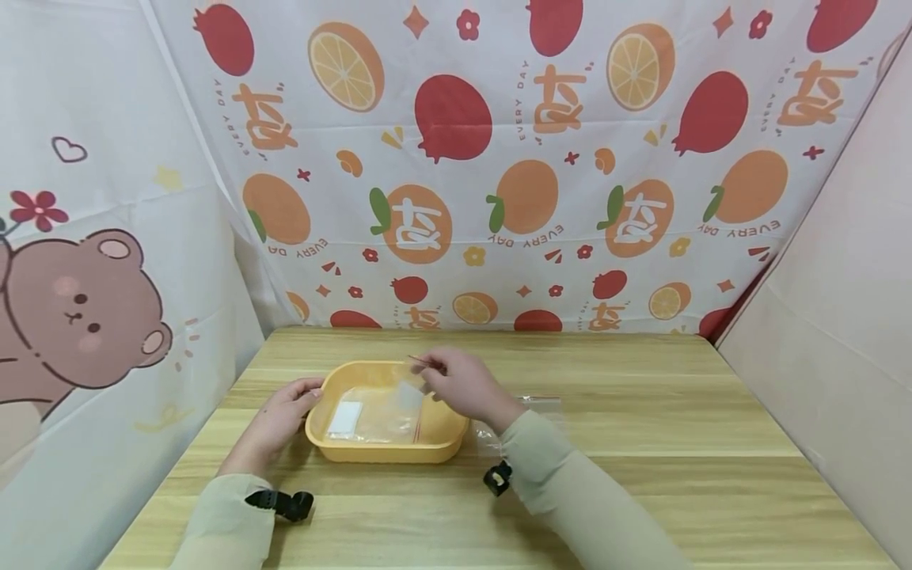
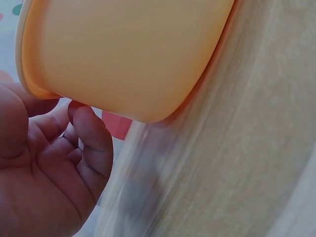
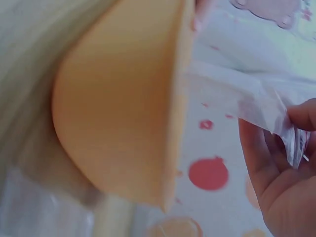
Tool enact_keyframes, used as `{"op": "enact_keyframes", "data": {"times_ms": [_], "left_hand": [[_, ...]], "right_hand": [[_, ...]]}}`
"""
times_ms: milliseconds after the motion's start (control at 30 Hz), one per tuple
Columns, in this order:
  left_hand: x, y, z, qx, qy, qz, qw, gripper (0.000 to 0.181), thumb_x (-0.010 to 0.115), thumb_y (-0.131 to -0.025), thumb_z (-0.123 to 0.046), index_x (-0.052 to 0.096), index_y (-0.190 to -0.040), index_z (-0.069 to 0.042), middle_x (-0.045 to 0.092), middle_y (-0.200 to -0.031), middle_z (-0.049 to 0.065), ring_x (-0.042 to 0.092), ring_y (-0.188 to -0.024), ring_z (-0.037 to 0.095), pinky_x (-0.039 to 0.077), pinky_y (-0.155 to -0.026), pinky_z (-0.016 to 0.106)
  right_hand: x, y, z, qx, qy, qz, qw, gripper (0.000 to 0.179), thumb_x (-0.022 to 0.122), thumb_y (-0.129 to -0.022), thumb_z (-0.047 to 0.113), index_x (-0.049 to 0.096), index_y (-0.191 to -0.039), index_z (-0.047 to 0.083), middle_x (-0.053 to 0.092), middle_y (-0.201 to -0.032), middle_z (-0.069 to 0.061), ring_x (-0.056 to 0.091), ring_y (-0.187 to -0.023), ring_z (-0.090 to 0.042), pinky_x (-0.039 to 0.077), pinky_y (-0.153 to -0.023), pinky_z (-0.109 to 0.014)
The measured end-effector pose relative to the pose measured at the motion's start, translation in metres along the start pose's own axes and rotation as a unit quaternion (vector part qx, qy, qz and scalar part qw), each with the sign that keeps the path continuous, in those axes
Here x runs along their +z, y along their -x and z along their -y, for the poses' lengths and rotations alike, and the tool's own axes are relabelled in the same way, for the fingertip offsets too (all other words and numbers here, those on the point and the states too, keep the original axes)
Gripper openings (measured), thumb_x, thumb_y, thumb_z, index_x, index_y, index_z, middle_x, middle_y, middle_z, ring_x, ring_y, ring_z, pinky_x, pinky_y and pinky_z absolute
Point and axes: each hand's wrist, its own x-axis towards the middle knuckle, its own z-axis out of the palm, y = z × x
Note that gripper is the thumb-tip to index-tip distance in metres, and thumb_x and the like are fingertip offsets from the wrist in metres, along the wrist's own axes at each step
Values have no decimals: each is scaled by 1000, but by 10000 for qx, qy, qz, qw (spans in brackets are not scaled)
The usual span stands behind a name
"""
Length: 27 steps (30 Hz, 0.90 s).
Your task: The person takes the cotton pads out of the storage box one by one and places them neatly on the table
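- Bag [image 3: 261, 101] of clear plastic, pinched between the right hand's thumb and fingers, is hard to make out: the head view blurs it, and in the right wrist view its far end is lost at the rim of the yellow tray [image 1: 392, 453].
- Right hand [image 1: 459, 384] is above the tray's back right part — cut off at the edge of its own wrist view.
- Left hand [image 1: 288, 408] grips the tray's left side with bent fingers; its thumb tip is hidden in the left wrist view.
- The tray stands on the wooden surface [image 1: 641, 491]; both wrist views show mainly its outer wall.
- Inside it lies more clear plastic [image 1: 385, 412], with a white rectangle [image 1: 345, 418] at the left and red lines at the right — how many bags overlap there, I cannot tell.
- A further clear bag [image 1: 543, 408] lies right of the tray, partly hidden by the right wrist and sleeve.
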Motion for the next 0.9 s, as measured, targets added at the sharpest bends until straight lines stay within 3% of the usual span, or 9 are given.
{"op": "enact_keyframes", "data": {"times_ms": [100, 233, 533, 900], "left_hand": [[0, -1, 2, -23, 13, 15, 10000, 49, 38, -112, -25, 38, -149, 7, 47, -143, 30, 60, -110, 24, 55, -81, 33], [0, -2, 4, -51, 61, 18, 10000, 49, 38, -112, -25, 37, -150, 6, 47, -144, 30, 60, -110, 25, 56, -81, 33], [-2, 0, 3, -58, -88, -18, 9999, 51, 38, -112, -28, 38, -150, 6, 47, -145, 28, 60, -111, 22, 55, -81, 31], [-2, 0, 4, -26, 11, 14, 10000, 51, 39, -112, -27, 38, -150, 6, 48, -143, 29, 61, -110, 24, 55, -81, 32]], "right_hand": [[-22, 10, -1, -11, -366, 109, 9993, 22, 50, -107, 11, 66, -121, 6, 68, -113, -3, 70, -86, -18, 59, -74, -38], [-52, 24, -4, -74, -683, 209, 9974, 24, 44, -108, 6, 60, -125, 5, 66, -111, -11, 70, -87, -23, 59, -75, -41], [-108, 54, -27, -129, -109, 236, 9996, 25, 46, -108, 8, 61, -128, 5, 70, -100, -8, 68, -91, -25, 59, -76, -45], [-156, 84, -74, 293, 273, 619, 9973, 30, 45, -109, 13, 60, -130, -3, 69, -97, -10, 67, -89, -27, 58, -76, -38]]}}
